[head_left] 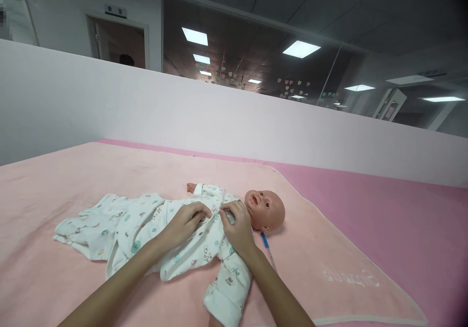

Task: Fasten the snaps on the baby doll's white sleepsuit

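Both hands meet on the chest of a baby doll, at the front opening of its white printed romper. On the left, the person's left hand lies with fingers curled, pinching the edge of the cloth near the neckline. From the right, the right hand comes in with its fingertips gathered on the same spot, gripping the opposite edge of the fabric just beside the doll's chin. The two sets of fingertips nearly touch each other over the closure; whether a snap or button sits between them is too small to tell.

The doll lies on its back with its head toward the right and its legs toward the left. One small hand pokes out of a sleeve on the far side, while the near sleeve hangs limp toward the camera. The romper's legs spread loose and flat at the left.

Just beside the doll's head, on the near side, lies a thin pen-like stick with a blue end. Everything rests on a pale peach blanket with embossed lettering at its right corner, spread over a brighter pink surface. Behind runs a low white partition wall, and above it dark glass panels reflect ceiling lights
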A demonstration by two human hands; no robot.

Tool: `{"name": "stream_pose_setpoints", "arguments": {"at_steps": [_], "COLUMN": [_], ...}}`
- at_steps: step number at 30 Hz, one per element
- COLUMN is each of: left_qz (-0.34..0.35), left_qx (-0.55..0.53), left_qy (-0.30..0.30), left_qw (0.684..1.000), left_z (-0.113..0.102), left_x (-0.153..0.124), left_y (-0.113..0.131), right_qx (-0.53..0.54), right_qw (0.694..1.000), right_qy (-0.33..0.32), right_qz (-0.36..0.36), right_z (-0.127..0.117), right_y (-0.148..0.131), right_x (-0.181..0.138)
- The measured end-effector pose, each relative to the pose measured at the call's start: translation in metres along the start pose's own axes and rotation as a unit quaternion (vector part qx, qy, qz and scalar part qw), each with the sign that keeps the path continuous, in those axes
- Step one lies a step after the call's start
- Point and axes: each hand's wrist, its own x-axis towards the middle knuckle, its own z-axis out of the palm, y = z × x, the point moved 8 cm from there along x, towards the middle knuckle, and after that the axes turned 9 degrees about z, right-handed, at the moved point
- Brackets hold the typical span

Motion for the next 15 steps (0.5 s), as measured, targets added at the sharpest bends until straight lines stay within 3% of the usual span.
{"name": "stream_pose_setpoints", "arguments": {"at_steps": [3,9,15], "left_qz": [-0.013,0.02,-0.004], "left_qx": [-0.011,0.074,0.01], "left_qy": [0.019,0.031,0.037], "left_qw": [1.0,0.997,0.999], "left_z": [0.001,0.009,0.004], "left_x": [-0.001,0.0,0.003], "left_y": [0.003,0.01,0.001], "right_qx": [-0.008,-0.035,-0.04], "right_qw": [1.0,0.999,0.998], "right_qy": [-0.002,-0.009,-0.032], "right_qz": [-0.006,-0.022,-0.048], "right_z": [0.001,0.002,0.005], "right_y": [-0.001,-0.006,-0.015], "right_x": [-0.001,-0.004,-0.006]}}
